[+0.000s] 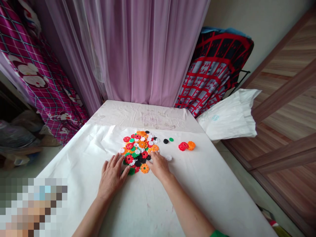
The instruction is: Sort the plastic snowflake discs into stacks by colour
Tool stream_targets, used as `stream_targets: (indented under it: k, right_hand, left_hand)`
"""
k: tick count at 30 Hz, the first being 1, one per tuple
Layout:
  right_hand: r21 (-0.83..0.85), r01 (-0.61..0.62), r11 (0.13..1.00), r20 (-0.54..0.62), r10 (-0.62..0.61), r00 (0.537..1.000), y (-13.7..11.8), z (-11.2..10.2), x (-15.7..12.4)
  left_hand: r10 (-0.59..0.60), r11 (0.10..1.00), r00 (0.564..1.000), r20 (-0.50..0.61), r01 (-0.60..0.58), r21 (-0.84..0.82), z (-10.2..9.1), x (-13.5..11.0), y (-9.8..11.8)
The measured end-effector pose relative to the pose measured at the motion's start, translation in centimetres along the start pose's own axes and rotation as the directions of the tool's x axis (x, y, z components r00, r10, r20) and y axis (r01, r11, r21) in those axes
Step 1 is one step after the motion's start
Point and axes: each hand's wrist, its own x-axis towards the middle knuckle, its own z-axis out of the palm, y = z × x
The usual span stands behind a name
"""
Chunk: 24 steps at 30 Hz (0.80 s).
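A heap of notched plastic discs (142, 144) in red, orange, green, white and black lies on the white-covered table (138, 204). My left hand (113, 172) rests at the heap's left edge with its fingers spread, its thumb close to a green disc (131, 171). On the right side of the heap, my right hand (159, 164) has its thumb and fingers apart, the fingertips by some orange discs (154, 147). No disc shows in either grasp. An orange disc (144, 168) lies between the hands. A white disc (169, 158) sits just right of my right hand.
Apart from the heap lie a black disc (165, 141), a green disc (171, 139), and red discs (183, 146) touching orange ones (191, 145). A white bag (229, 115) stands by the table's right edge. Purple curtains (148, 52) hang behind. The lower left corner is pixelated.
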Motion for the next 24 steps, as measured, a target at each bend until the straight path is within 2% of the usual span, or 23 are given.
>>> stream_targets:
  k: [11,24]
  right_hand:
    - [-0.018,-0.008,1.0,0.046,0.009,0.999,0.0,-0.9,-0.9]
    - [-0.009,0.027,1.0,0.047,-0.026,0.999,-0.2,-0.2,-0.1]
  left_hand:
    - [0.007,1.0,1.0,0.007,-0.007,-0.007,-0.2,0.0,0.0]
    - [0.01,1.0,1.0,0.004,-0.01,-0.007,-0.4,-0.1,0.2]
